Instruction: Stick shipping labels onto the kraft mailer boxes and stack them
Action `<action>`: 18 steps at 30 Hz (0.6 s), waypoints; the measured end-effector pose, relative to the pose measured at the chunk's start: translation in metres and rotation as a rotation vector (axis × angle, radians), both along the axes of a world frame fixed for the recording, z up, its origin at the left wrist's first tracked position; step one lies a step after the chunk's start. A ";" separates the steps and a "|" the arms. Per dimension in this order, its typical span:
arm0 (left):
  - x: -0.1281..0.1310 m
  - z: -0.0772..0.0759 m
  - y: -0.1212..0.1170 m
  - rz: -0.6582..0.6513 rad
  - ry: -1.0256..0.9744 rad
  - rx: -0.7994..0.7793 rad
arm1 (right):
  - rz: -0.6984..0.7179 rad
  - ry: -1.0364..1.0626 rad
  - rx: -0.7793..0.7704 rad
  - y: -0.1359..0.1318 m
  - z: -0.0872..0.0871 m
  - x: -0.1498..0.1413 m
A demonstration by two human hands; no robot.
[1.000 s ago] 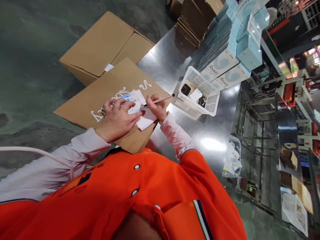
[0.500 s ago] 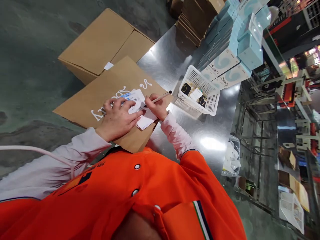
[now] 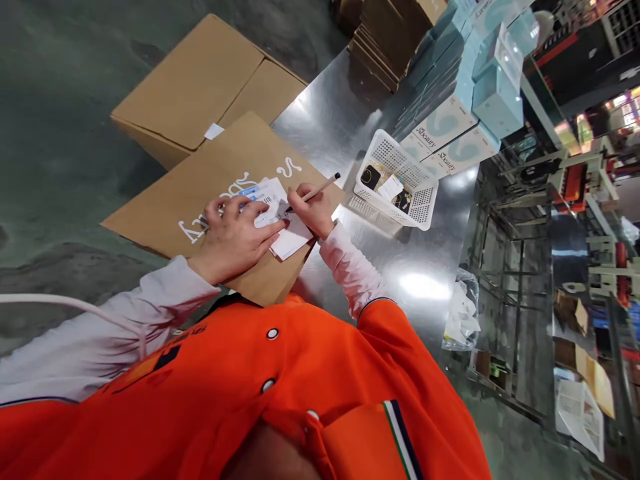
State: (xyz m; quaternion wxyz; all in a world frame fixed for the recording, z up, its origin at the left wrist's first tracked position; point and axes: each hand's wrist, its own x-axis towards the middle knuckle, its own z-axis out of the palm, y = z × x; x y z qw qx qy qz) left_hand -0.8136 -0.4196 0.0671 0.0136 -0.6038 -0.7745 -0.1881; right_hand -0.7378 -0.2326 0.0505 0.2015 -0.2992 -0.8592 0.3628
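Observation:
My right hand (image 3: 313, 212) grips a pen (image 3: 323, 186) with a pale barrel and a dark end, its tip on a white paper slip (image 3: 293, 239). Flat on the printed label sheet (image 3: 270, 197) rests my left hand (image 3: 237, 233), fingers spread. Both papers lie on a brown cardboard box (image 3: 165, 207) with white lettering, partly covered by the left hand. The writing under the pen tip is too small to read.
A second cardboard carton (image 3: 185, 73) stands beyond the box. On the steel table (image 3: 330, 120) are a white perforated basket (image 3: 423, 213) with small items and stacked light-blue boxes (image 3: 445, 127). A clear plastic bag (image 3: 461, 313) hangs at the table's edge.
The pen has tilted slightly in my right hand, its dark end moving a little up and left. My left hand stays on the papers. The whole view has shifted slightly.

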 end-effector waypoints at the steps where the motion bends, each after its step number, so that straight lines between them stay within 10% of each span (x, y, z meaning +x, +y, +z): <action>1: 0.000 0.000 0.000 -0.003 0.020 -0.002 | -0.007 0.006 -0.002 0.000 0.000 0.000; 11: -0.005 -0.005 0.003 0.024 -0.129 0.070 | -0.030 0.239 -0.199 0.002 0.010 0.016; 18: -0.036 -0.001 0.009 0.171 -0.137 0.090 | 0.036 0.043 0.208 -0.017 0.012 0.043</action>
